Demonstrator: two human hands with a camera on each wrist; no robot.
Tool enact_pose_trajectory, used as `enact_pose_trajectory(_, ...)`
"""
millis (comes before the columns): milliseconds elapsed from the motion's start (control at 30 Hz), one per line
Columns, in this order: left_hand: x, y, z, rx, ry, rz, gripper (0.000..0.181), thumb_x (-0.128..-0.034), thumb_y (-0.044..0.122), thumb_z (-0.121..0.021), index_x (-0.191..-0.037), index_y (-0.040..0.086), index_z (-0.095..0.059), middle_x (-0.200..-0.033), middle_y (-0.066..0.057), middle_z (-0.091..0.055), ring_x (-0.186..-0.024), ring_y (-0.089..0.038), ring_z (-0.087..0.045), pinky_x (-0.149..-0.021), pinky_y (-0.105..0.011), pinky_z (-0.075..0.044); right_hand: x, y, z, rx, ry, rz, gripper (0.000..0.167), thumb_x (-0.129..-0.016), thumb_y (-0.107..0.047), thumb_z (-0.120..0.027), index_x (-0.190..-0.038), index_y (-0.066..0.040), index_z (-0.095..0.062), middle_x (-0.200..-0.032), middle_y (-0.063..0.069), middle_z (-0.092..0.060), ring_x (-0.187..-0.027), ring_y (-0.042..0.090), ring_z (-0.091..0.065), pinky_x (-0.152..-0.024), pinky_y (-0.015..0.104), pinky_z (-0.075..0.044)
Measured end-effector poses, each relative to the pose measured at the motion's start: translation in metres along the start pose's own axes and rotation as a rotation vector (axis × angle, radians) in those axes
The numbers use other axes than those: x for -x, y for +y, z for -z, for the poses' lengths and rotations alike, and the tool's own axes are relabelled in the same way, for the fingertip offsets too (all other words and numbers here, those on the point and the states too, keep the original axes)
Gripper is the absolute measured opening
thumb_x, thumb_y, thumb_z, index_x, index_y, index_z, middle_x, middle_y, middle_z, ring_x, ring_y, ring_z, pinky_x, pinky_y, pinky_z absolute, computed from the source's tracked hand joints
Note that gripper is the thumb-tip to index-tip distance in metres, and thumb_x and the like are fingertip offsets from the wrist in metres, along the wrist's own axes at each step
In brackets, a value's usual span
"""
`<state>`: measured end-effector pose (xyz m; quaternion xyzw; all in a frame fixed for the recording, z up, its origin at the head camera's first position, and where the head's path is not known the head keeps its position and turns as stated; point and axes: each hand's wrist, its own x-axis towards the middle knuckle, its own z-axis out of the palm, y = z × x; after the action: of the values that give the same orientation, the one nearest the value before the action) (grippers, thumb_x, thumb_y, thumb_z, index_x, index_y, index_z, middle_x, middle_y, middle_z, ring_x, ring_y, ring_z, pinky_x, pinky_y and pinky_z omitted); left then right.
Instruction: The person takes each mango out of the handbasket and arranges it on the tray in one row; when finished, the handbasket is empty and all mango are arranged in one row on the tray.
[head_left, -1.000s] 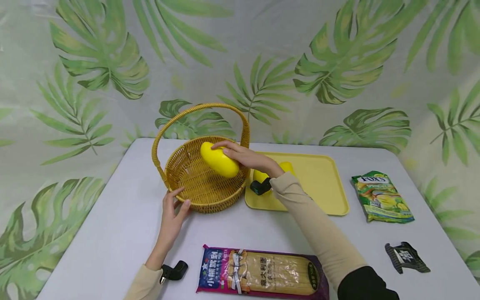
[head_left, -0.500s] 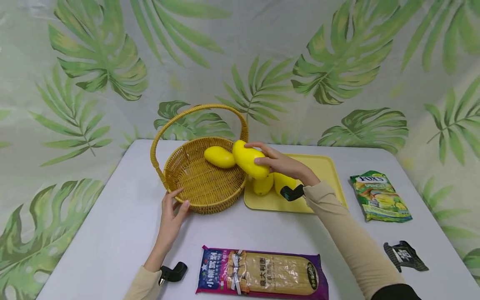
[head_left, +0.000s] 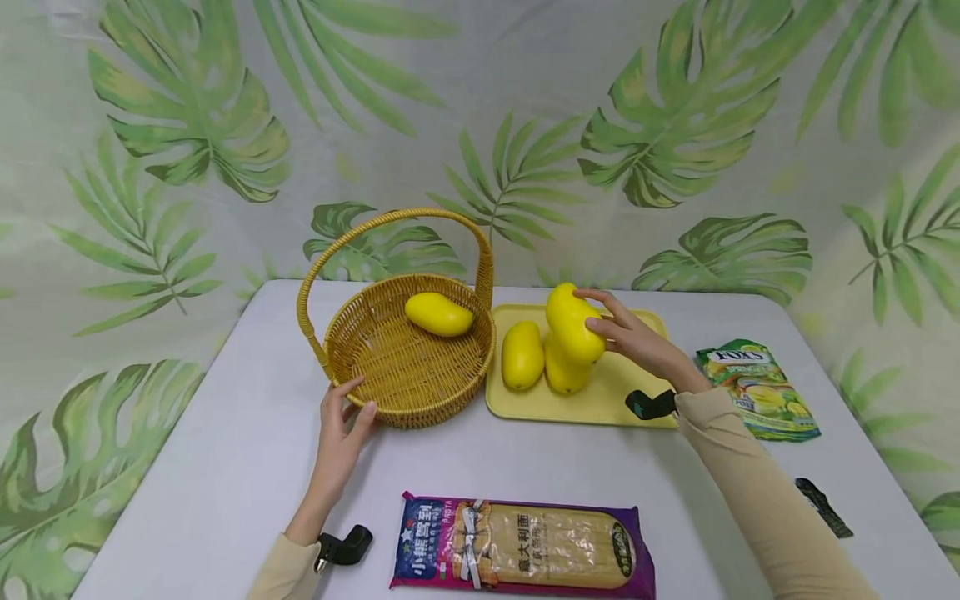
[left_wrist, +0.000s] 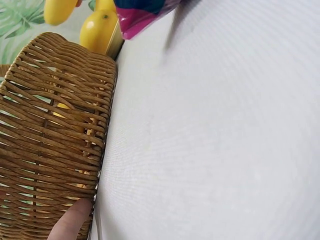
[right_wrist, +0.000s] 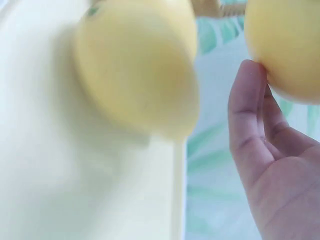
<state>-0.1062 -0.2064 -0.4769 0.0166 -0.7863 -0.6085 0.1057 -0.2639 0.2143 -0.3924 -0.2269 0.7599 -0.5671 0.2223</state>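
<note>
In the head view my right hand (head_left: 637, 337) holds a yellow mango (head_left: 573, 323) between thumb and fingertips, above the yellow tray (head_left: 637, 404). Just below it on the tray is another mango (head_left: 566, 375), partly hidden by the held one. A further mango (head_left: 522, 356) lies on the tray to their left. Inside the wicker basket (head_left: 405, 417) one mango (head_left: 438, 315) rests toward the back right. My left hand (head_left: 341, 433) holds the basket's near left side, index finger over the rim. In the left wrist view a finger (left_wrist: 72, 220) touches the woven wall.
A pasta packet (head_left: 525, 546) lies along the table's near side. At the right are a green candy bag (head_left: 765, 387), partly behind the right forearm, and a small black packet (head_left: 823, 507). The basket's tall handle (head_left: 397, 215) arches upward. A leaf-patterned cloth (head_left: 525, 125) hangs behind.
The right hand has carried its mango rightward, from over the basket to above the tray. This exposes the mango in the basket and those on the tray. The left hand stays put.
</note>
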Motion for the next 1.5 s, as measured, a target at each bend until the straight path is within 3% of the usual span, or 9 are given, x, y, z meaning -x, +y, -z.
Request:
enact_pose_trajectory(100,0.000,0.001,0.000,-0.015,0.001,0.001,0.046,-0.1012,0.021,-0.050,-0.143,0.007,-0.035,-0.153,-0.020,-0.009,-0.133,-0.043,-0.026,-0.099,-0.050,-0.042,0.011,0.010,0.009,-0.036,0.024,0.001,0.056,-0.104,-0.031,-0.042,-0.153,-0.026,-0.015,-0.158,0.010,-0.003,-0.132,0.037,-0.031,-0.106,0.055,-0.033)
enact_pose_trajectory(233,0.000,0.001,0.001,-0.020,0.005,-0.006,0.046,-0.1010,0.023,-0.050,-0.142,0.007,-0.036,-0.151,-0.020,-0.012,-0.133,-0.042,-0.027,-0.099,-0.050,-0.042,0.024,0.025,0.019,-0.075,0.051,-0.015,0.057,-0.104,-0.029,-0.040,-0.154,-0.026,-0.012,-0.157,0.011,-0.001,-0.127,0.024,-0.037,-0.098,0.034,-0.045)
enact_pose_trajectory(367,0.001,0.001,0.001,-0.009,0.006,0.001,0.048,-0.1007,0.024,-0.051,-0.142,0.007,-0.036,-0.151,-0.020,-0.011,-0.133,-0.042,-0.027,-0.095,-0.044,-0.046,0.034,0.041,0.024,-0.089,0.079,-0.061,0.057,-0.104,-0.031,-0.040,-0.154,-0.022,-0.013,-0.157,0.012,0.000,-0.120,0.018,-0.044,-0.090,0.024,-0.048)
enact_pose_trajectory(567,0.002,0.000,0.002,-0.013,0.003,0.012,0.049,-0.1006,0.025,-0.051,-0.143,0.007,-0.035,-0.152,-0.019,-0.010,-0.133,-0.041,-0.027,-0.091,-0.026,-0.048,0.043,0.062,0.023,-0.021,0.096,-0.134,0.057,-0.104,-0.031,-0.042,-0.152,-0.016,-0.017,-0.154,0.021,-0.009,-0.121,0.032,-0.041,-0.092,0.027,-0.047)
enact_pose_trajectory(767,0.002,0.000,0.001,-0.020,0.007,0.004,0.047,-0.1005,0.025,-0.051,-0.142,0.009,-0.035,-0.151,-0.019,-0.013,-0.132,-0.039,-0.029,-0.088,-0.016,-0.046,0.043,0.069,0.017,0.048,0.116,-0.141,0.057,-0.103,-0.032,-0.044,-0.151,-0.013,-0.019,-0.147,0.030,-0.022,-0.118,0.038,-0.044,-0.091,0.033,-0.048)
enact_pose_trajectory(833,0.002,0.000,0.001,-0.019,0.009,0.002,0.047,-0.1006,0.025,-0.051,-0.142,0.009,-0.036,-0.151,-0.019,-0.012,-0.132,-0.039,-0.029,-0.088,-0.018,-0.047,0.042,0.068,0.014,0.069,0.131,-0.136,0.057,-0.103,-0.032,-0.044,-0.151,-0.013,-0.021,-0.145,0.030,-0.025,-0.114,0.036,-0.046,-0.089,0.035,-0.050)
enact_pose_trajectory(1000,0.002,-0.001,-0.001,-0.002,0.008,0.013,0.047,-0.1009,0.024,-0.050,-0.142,0.008,-0.035,-0.152,-0.020,-0.009,-0.132,-0.042,-0.027,-0.092,-0.036,-0.050,0.043,0.060,0.010,0.115,0.151,-0.130,0.056,-0.103,-0.029,-0.044,-0.151,-0.011,-0.021,-0.140,0.032,-0.030,-0.106,0.036,-0.049,-0.085,0.041,-0.051)
enact_pose_trajectory(1167,0.002,0.001,-0.001,0.024,0.002,0.011,0.046,-0.1013,0.023,-0.049,-0.142,0.007,-0.035,-0.152,-0.020,-0.006,-0.132,-0.045,-0.027,-0.092,-0.046,-0.048,0.045,0.062,0.011,0.134,0.180,-0.139,0.058,-0.102,-0.031,-0.047,-0.151,-0.012,-0.023,-0.139,0.030,-0.029,-0.114,0.040,-0.045,-0.091,0.046,-0.049)
enact_pose_trajectory(1500,0.001,0.000,-0.002,0.040,-0.004,0.018,0.048,-0.1014,0.025,-0.049,-0.143,0.007,-0.033,-0.153,-0.018,-0.004,-0.132,-0.046,-0.026,-0.091,-0.045,-0.049,0.048,0.063,0.011,0.106,0.210,-0.122,0.057,-0.102,-0.026,-0.048,-0.150,-0.008,-0.024,-0.137,0.032,-0.031,-0.120,0.041,-0.040,-0.091,0.047,-0.050)
